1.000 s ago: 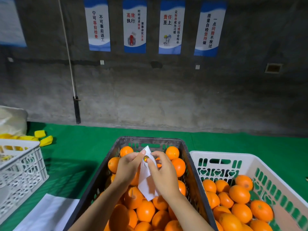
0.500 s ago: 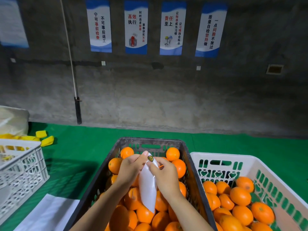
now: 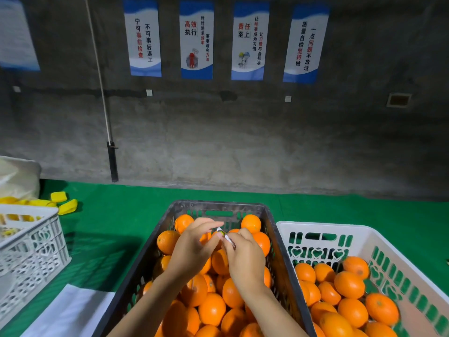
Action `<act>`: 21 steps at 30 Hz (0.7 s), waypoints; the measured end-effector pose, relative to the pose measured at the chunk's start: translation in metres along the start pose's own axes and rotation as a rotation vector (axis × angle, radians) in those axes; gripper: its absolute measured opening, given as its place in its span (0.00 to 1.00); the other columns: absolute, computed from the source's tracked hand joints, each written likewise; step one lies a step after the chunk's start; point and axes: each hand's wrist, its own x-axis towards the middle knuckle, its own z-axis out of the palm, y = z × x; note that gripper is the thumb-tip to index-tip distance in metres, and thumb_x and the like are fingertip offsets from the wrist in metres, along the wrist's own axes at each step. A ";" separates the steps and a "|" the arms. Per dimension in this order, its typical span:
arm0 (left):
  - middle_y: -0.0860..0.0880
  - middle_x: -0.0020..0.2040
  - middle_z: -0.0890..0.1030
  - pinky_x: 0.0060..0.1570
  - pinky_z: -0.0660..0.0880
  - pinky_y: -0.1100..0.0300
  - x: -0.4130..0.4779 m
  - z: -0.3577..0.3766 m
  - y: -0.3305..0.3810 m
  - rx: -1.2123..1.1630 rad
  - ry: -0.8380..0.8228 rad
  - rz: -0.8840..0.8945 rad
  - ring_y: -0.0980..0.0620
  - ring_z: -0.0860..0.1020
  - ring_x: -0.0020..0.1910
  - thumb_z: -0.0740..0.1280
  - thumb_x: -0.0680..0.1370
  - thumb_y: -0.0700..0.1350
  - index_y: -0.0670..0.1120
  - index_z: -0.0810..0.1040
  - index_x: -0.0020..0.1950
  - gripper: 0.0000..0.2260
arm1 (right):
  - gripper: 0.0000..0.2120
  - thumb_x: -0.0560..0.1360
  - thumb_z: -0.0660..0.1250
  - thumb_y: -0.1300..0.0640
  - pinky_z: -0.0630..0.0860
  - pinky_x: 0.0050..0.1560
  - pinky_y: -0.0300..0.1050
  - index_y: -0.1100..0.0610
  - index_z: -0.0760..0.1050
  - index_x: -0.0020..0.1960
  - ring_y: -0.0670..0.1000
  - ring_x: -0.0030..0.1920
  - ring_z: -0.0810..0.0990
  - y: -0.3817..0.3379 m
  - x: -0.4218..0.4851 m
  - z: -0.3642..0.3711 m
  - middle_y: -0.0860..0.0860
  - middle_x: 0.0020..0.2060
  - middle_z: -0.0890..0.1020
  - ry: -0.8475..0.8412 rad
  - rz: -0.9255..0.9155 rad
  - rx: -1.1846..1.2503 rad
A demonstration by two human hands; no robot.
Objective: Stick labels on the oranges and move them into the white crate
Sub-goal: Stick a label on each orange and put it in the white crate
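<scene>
A black crate (image 3: 279, 242) full of oranges (image 3: 211, 310) stands in front of me. To its right is the white crate (image 3: 323, 229) with several oranges (image 3: 349, 285) inside. Both my hands hover over the black crate's far half. My right hand (image 3: 244, 257) pinches a small white label strip (image 3: 227, 237) with a dark round sticker at its tip. The fingertips of my left hand (image 3: 194, 246) pinch the strip's upper end. Most of the strip is hidden behind my right hand.
Green matting (image 3: 116, 224) covers the surface. A second white crate (image 3: 29, 251) stands at the left edge, with yellow pieces (image 3: 68, 206) behind it. White paper (image 3: 70, 312) lies at the lower left. A concrete wall with posters rises behind.
The long white backing sheet that hung between my hands has been gathered up; only a short folded end shows now. Both hands stayed over the black crate, closing together slightly.
</scene>
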 end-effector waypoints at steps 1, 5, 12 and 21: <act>0.58 0.56 0.79 0.56 0.71 0.70 0.000 0.000 -0.001 0.061 0.000 0.038 0.61 0.76 0.56 0.69 0.79 0.47 0.53 0.82 0.61 0.11 | 0.07 0.79 0.69 0.55 0.71 0.32 0.44 0.55 0.82 0.45 0.50 0.39 0.76 -0.001 -0.001 -0.001 0.48 0.39 0.75 0.021 -0.025 -0.028; 0.55 0.55 0.79 0.52 0.75 0.63 0.001 -0.004 -0.001 0.176 -0.023 0.099 0.58 0.75 0.53 0.67 0.80 0.49 0.52 0.82 0.61 0.11 | 0.01 0.75 0.74 0.60 0.72 0.29 0.42 0.55 0.84 0.45 0.51 0.38 0.78 -0.003 -0.001 -0.005 0.49 0.37 0.77 0.076 -0.051 -0.073; 0.50 0.54 0.80 0.39 0.79 0.55 0.001 -0.010 -0.002 0.364 -0.007 0.279 0.51 0.78 0.46 0.72 0.77 0.44 0.52 0.84 0.55 0.08 | 0.08 0.65 0.82 0.61 0.73 0.26 0.42 0.56 0.83 0.39 0.51 0.33 0.78 -0.003 0.002 -0.004 0.50 0.32 0.77 0.069 -0.179 -0.209; 0.49 0.49 0.83 0.38 0.79 0.53 0.002 -0.014 -0.002 0.407 0.007 0.325 0.48 0.80 0.43 0.74 0.74 0.40 0.47 0.85 0.45 0.03 | 0.07 0.73 0.76 0.56 0.74 0.30 0.47 0.56 0.80 0.38 0.52 0.37 0.78 0.003 0.001 -0.001 0.51 0.36 0.76 -0.018 -0.085 -0.191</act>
